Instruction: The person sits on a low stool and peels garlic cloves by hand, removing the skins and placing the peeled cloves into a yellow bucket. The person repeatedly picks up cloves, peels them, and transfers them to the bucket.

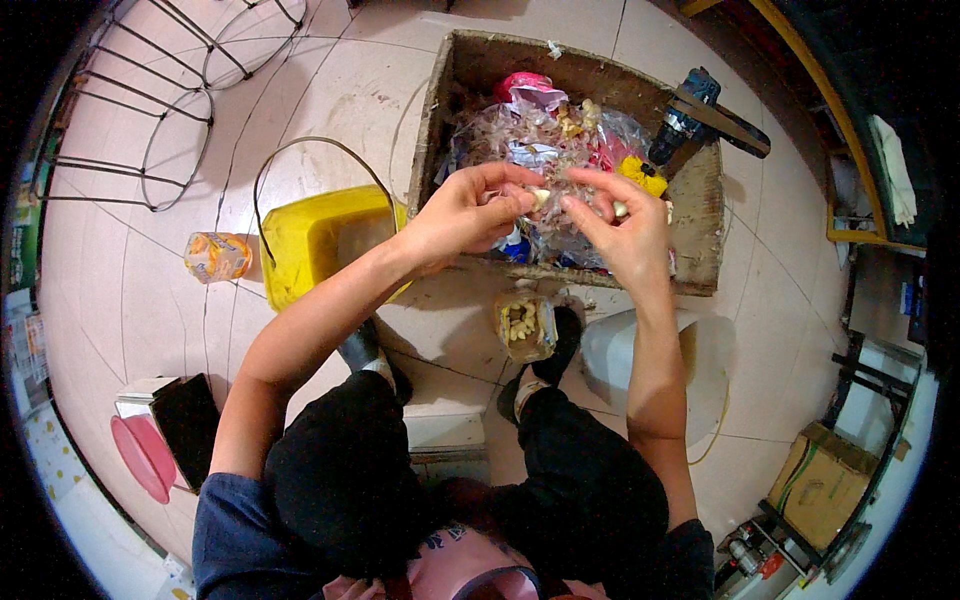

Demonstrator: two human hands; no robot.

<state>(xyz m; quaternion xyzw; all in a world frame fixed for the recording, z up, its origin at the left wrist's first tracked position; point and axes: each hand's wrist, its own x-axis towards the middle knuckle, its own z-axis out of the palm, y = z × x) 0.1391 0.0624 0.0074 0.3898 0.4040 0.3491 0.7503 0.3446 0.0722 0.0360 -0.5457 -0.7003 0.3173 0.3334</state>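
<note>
Both hands are raised over a box full of rubbish and garlic skins. My left hand (472, 212) pinches a pale garlic clove (541, 198) between thumb and fingertips. Close on its right, my right hand (628, 228) has its thumb and forefinger reaching toward that clove, a little apart from each other. Another pale piece (620, 209), which looks like a clove, shows in its curled fingers. Below the hands, a clear plastic tub (527, 328) with peeled cloves in it stands on the floor by my right foot.
The wooden box (570, 277) holds skins, plastic bags and scraps. A cordless drill (690, 115) with a yellow head lies across its right side. A yellow bucket (300, 240) and an orange-labelled jar (217, 257) stand left. A whitish container (620, 355) stands right of the tub.
</note>
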